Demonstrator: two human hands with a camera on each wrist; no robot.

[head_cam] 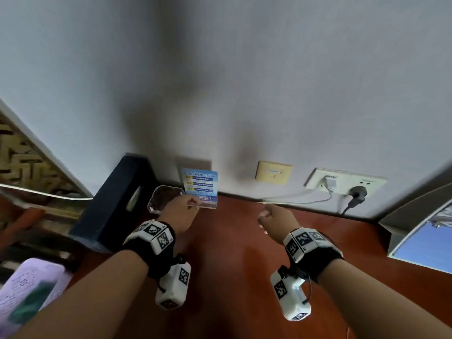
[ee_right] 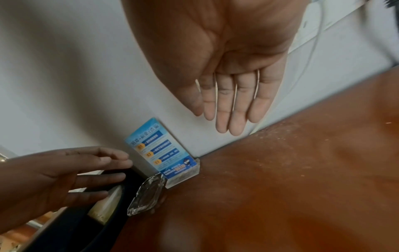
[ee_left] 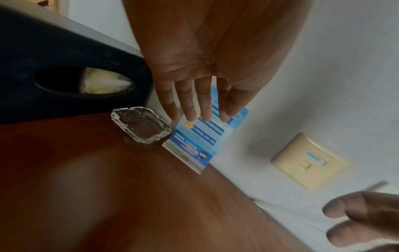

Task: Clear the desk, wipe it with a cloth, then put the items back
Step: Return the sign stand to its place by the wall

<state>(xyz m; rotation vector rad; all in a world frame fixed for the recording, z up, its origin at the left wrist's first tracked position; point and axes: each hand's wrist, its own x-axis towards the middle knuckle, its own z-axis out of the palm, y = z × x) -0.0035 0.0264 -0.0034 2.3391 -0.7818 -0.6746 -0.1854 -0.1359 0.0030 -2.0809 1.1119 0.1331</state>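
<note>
Fingers (ee_left: 187, 102) of the left hand (ee_left: 207, 51) are straight and slightly spread, holding nothing. Their tips are at the upper part of a blue printed card in a clear acrylic stand (ee_left: 200, 139); contact cannot be told. The stand sits at the back of the red-brown desk (ee_left: 108, 187) against the wall, with a glass ashtray (ee_left: 142, 126) just beside it and a black tissue box (ee_left: 64, 51) beyond. The likely step is lifting the stand away. It is probably best pinched low, near its thick clear base, and raised straight up, clear of the ashtray. The right hand (ee_right: 226, 68) hovers empty with its fingers straight and together, palm toward the desk, both forearms reaching forward.
</note>
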